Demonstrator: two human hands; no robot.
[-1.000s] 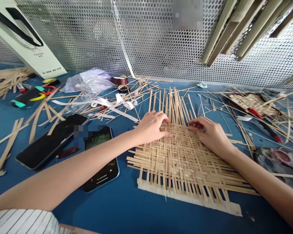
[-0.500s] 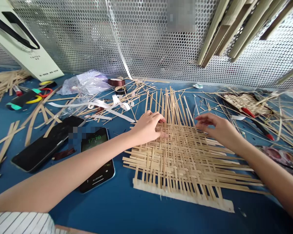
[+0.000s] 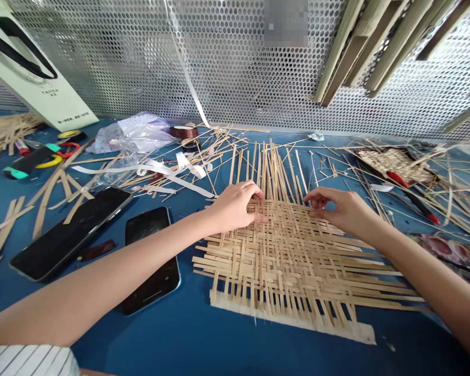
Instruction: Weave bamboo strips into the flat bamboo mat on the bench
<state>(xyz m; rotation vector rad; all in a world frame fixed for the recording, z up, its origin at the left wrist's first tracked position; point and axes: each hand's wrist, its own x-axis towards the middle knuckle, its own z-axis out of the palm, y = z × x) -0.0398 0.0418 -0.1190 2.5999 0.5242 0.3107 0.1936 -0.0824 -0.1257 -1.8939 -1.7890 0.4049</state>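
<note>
A woven mat of pale bamboo strips lies flat on the table, with loose strip ends sticking out on its sides. My left hand is at the mat's far left part, fingers bent over the far edge and thumb resting on the weave. At the far right corner, my right hand has its bent fingertips on the edge and its thumb close below them. Both hands hold the mat at its far edge. A pale band runs across the strip ends on the near side.
Two phones lie left of the mat, one partly under my left forearm. Scissors, white tape, a plastic bag and loose strips are scattered behind. Red-handled pliers lie right. A perforated metal panel stands at the back.
My right hand has moved left and down onto the mat's far edge, and its fingers have come closer together. My left hand stays in place. The near phone's screen has gone dark.
</note>
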